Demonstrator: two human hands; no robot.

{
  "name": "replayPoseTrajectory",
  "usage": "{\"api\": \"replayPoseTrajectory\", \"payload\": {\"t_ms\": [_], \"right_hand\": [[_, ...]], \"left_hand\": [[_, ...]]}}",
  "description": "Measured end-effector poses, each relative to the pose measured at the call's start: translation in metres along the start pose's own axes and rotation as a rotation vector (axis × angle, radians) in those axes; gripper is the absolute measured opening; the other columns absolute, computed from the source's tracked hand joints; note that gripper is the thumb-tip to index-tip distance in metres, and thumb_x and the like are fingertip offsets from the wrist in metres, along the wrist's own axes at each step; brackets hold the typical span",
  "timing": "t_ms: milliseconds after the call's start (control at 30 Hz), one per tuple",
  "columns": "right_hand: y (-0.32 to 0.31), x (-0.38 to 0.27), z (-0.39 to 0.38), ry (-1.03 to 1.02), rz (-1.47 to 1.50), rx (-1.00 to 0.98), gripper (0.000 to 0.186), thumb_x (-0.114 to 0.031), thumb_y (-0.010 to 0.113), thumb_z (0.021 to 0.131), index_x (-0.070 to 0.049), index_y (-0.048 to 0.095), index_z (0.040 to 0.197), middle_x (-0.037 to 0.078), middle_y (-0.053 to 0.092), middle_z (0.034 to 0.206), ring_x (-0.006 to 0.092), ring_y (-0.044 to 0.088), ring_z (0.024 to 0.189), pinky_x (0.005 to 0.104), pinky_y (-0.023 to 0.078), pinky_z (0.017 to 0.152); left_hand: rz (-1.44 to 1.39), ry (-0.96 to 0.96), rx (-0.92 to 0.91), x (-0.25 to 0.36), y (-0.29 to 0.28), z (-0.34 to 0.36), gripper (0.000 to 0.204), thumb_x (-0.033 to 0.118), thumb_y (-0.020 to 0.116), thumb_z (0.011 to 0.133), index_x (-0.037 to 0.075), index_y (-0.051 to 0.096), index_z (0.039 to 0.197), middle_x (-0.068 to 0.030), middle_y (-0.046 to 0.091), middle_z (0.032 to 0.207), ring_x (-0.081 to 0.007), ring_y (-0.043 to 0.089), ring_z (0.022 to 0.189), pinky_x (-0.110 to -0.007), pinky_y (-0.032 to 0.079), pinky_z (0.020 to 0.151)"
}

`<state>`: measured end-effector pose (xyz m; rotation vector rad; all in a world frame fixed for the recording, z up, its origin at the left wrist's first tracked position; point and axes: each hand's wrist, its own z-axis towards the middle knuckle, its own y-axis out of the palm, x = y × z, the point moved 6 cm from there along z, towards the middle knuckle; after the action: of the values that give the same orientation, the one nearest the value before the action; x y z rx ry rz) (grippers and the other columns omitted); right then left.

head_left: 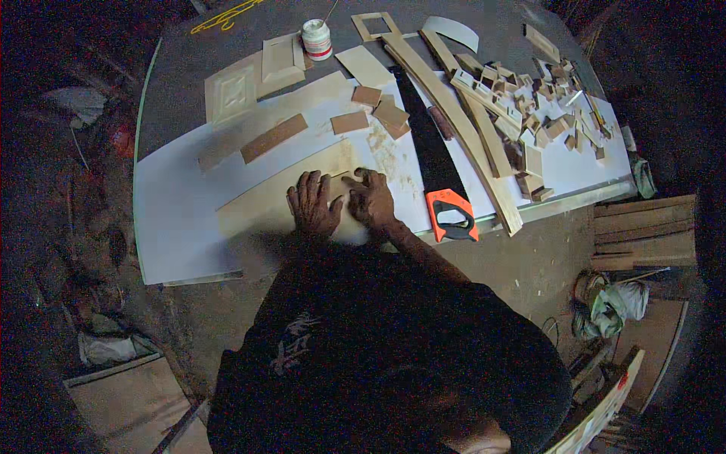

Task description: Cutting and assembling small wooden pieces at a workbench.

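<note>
Black shirt filled six o'clock. Toward ten, a pale wooden panel lay beneath the left hand, splayed and grasping nothing. Bent-fingered, the right hand touched it; I couldn't tell its grip.

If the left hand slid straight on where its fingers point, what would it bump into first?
Probably the long, flat brown wooden strip, near its right end; the left hand might pass over, since heights are hard to judge.

Pale lettering marks the black shirt, unreadable print the white jar.
</note>
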<state>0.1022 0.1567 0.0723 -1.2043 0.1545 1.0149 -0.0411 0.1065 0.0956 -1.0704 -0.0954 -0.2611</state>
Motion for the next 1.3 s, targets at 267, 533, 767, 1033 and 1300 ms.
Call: {"api": "replayPoseTrajectory", "payload": {"t_ms": [267,533,767,1033,1300], "right_hand": [[0.0011,-0.0080,-0.0060,-0.023,-0.012,-0.020,0.053,-0.013,0.070,0.069,-0.017,0.065,0.122,0.017,0.053,0.125,0.0361,0.050,0.108,0.0452,0.041,0.092],[0.0017,-0.0102,-0.0072,-0.026,-0.054,-0.046,0.055,-0.013,0.066,0.072,-0.018,0.063,0.126,0.018,0.053,0.125,0.0355,0.050,0.111,0.0459,0.040,0.093],[0.0023,-0.0104,-0.0067,-0.054,-0.031,-0.010,0.049,-0.010,0.063,0.074,-0.018,0.064,0.123,0.020,0.054,0.124,0.0375,0.051,0.108,0.0472,0.041,0.091],[-0.0023,-0.0110,-0.0066,-0.038,-0.009,0.012,0.051,-0.008,0.064,0.074,-0.021,0.064,0.124,0.018,0.054,0.125,0.0379,0.050,0.108,0.0469,0.043,0.090],[-0.0001,-0.0078,-0.0080,-0.019,0.027,0.042,0.047,-0.008,0.063,0.075,-0.020,0.067,0.120,0.017,0.055,0.122,0.0363,0.051,0.106,0.0449,0.044,0.090]], "left_hand": [[-0.009,0.011,0.046,0.0000,-0.0004,-0.0004,0.056,0.038,0.066,0.082,0.002,0.056,0.123,-0.0168,0.050,0.129,-0.0368,0.043,0.123,-0.054,0.032,0.094],[-0.040,-0.006,0.027,-0.0017,0.0020,0.0003,0.052,0.039,0.062,0.086,0.003,0.056,0.122,-0.0174,0.052,0.127,-0.0373,0.045,0.122,-0.054,0.032,0.095],[-0.036,-0.015,0.002,-0.0019,0.0027,0.0008,0.051,0.039,0.064,0.085,0.003,0.056,0.121,-0.0175,0.052,0.126,-0.0372,0.045,0.122,-0.053,0.032,0.092],[-0.029,-0.018,0.007,-0.0022,0.0024,0.0016,0.053,0.039,0.066,0.083,0.003,0.056,0.120,-0.0166,0.052,0.126,-0.0367,0.045,0.121,-0.053,0.033,0.091],[-0.033,0.002,0.041,-0.0022,0.0016,0.0010,0.053,0.039,0.066,0.081,0.002,0.059,0.118,-0.0169,0.052,0.127,-0.0369,0.045,0.122,-0.054,0.033,0.092]]}}
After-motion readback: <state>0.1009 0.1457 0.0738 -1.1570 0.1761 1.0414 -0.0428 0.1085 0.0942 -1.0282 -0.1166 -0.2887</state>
